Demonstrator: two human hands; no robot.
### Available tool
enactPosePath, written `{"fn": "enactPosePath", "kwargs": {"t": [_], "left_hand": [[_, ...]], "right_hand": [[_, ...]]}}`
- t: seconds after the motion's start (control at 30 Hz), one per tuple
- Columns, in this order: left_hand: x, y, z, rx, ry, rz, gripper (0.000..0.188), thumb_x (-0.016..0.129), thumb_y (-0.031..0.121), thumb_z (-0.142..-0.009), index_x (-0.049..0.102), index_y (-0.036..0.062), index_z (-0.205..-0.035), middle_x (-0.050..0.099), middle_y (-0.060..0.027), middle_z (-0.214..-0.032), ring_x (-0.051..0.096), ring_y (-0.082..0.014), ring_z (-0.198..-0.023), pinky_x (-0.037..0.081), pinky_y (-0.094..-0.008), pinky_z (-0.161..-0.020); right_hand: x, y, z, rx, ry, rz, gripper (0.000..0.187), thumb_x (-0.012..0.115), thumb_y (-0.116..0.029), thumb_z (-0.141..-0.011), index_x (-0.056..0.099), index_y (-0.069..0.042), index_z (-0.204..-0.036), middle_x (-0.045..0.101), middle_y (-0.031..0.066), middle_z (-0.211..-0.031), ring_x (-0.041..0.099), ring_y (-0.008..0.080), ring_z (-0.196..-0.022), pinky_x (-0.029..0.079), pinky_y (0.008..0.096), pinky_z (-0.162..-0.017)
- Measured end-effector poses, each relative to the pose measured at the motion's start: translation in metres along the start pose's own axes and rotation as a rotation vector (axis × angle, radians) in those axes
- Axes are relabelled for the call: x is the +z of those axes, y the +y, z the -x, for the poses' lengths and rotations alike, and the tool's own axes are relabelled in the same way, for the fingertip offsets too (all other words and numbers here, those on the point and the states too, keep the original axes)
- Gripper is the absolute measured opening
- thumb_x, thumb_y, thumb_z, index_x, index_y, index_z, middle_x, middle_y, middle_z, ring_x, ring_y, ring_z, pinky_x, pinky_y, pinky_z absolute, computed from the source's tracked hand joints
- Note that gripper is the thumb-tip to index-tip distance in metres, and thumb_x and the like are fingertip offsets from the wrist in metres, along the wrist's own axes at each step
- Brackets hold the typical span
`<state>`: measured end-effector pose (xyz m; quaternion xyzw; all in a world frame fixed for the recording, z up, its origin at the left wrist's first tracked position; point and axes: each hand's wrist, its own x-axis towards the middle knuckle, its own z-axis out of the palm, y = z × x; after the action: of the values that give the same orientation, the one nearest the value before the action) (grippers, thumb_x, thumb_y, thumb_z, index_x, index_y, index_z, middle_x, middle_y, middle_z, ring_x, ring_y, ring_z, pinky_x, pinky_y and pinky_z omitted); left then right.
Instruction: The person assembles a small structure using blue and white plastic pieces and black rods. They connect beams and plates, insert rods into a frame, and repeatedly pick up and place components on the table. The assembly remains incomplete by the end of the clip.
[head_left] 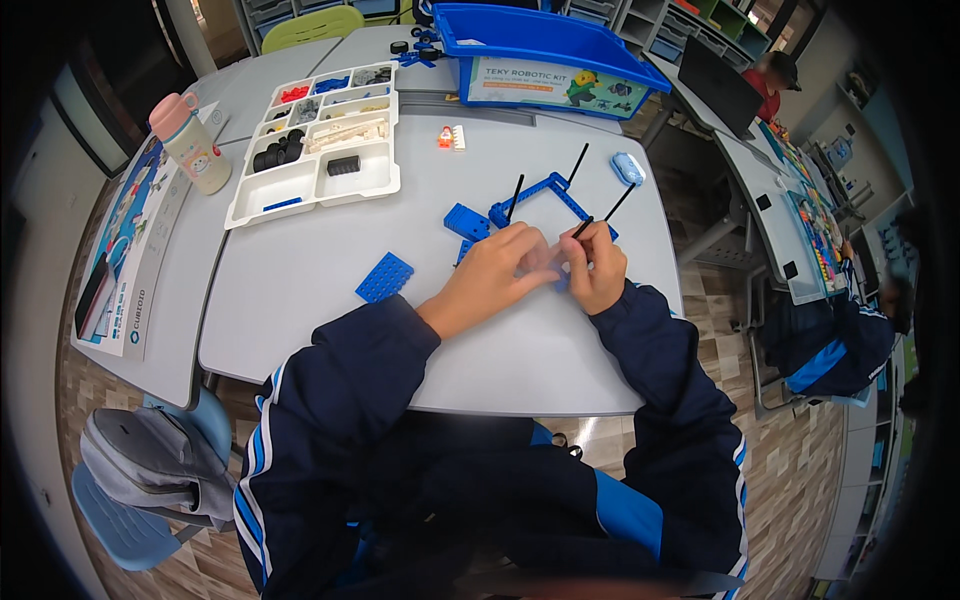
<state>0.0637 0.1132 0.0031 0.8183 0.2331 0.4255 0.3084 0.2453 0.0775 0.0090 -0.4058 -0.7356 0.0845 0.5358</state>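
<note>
Both my hands meet over the grey-white table, near its right side. My right hand (598, 268) pinches a black axle (583, 227) that sticks up from its fingers. The thumb and fingers of my left hand (508, 262), smeared by motion, close on a small blurred blue piece (562, 282) beside the right fingertips. Just beyond them lies an angular frame of blue beams (545, 187), with black axles (620, 203) standing up from it. A blue block (466, 222) sits by my left knuckles, another blue part half hidden below it. Left of that wrist lies a blue studded plate (385, 277).
A white sorting tray (375, 178) of parts stands at the left, near a bottle (190, 145) and a flat box (130, 260). A big blue bin (550, 50) is at the back. A minifigure (446, 137) and a light-blue case (628, 169) lie farther off. People sit at the right.
</note>
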Motion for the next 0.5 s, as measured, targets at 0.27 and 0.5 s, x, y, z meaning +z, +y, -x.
{"fn": "enactPosePath", "kwargs": {"t": [0.27, 0.5], "left_hand": [[-0.002, 0.002, -0.004, -0.151, -0.075, 0.207, 0.026, 0.077, 0.017, -0.082, 0.07, 0.0057, -0.104, 0.066, -0.0043, -0.087, 0.059, -0.0135, -0.076, 0.044, -0.0285, -0.066], [0.004, -0.008, -0.004, -0.161, -0.106, 0.103, 0.017, 0.076, 0.017, -0.081, 0.074, 0.005, -0.093, 0.069, -0.0061, -0.083, 0.06, -0.0168, -0.075, 0.045, -0.0297, -0.065]], "right_hand": [[-0.013, -0.01, -0.016, 0.092, -0.084, -0.077, 0.012, 0.059, -0.007, -0.095, 0.056, 0.001, -0.088, 0.061, 0.0079, -0.082, 0.056, 0.0147, -0.069, 0.046, 0.0266, -0.065], [-0.004, -0.01, -0.008, 0.186, -0.081, -0.377, 0.009, 0.054, -0.005, -0.097, 0.055, 0.0, -0.09, 0.061, 0.0072, -0.084, 0.055, 0.0123, -0.072, 0.045, 0.0269, -0.066]]}}
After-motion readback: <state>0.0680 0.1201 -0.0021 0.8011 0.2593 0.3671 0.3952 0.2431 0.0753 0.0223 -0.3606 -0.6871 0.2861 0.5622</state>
